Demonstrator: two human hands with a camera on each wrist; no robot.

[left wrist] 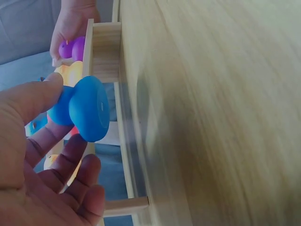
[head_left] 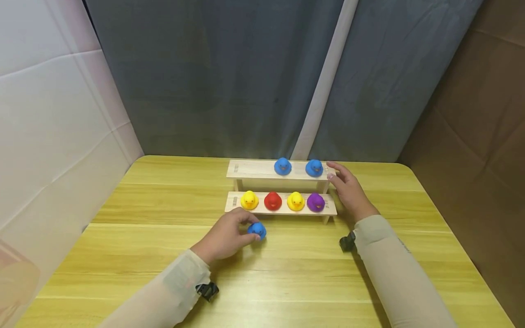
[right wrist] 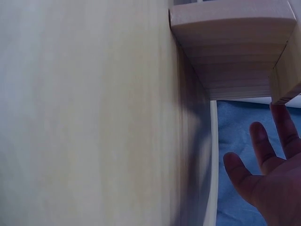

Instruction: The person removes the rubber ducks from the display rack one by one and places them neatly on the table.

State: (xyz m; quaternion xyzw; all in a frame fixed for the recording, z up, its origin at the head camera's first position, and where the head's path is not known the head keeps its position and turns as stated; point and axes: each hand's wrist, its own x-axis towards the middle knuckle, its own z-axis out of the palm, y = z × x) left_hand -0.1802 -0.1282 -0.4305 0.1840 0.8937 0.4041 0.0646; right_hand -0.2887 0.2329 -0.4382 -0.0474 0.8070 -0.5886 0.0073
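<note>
My left hand [head_left: 224, 235] pinches a blue rubber duck [head_left: 257, 231] between thumb and fingers, above the table in front of a two-step wooden stand. In the left wrist view the duck's flat base [left wrist: 102, 107] faces the tabletop. My right hand [head_left: 352, 193] is at the right end of the upper shelf [head_left: 256, 169], its fingers extended; a finger [right wrist: 281, 117] meets the wood in the right wrist view. Two blue ducks [head_left: 283, 166] sit on that shelf. Along the lower shelf stand a yellow duck [head_left: 249, 200], a red duck [head_left: 273, 201], another yellow duck [head_left: 295, 201] and a purple duck [head_left: 316, 202].
The stand is near the back edge of a wood-grain table [head_left: 147, 246]. A dark grey curtain [head_left: 205, 91] with a pale strip [head_left: 324, 86] hangs behind it. White cloth [head_left: 53, 118] is on the left, brown cloth [head_left: 480, 136] on the right.
</note>
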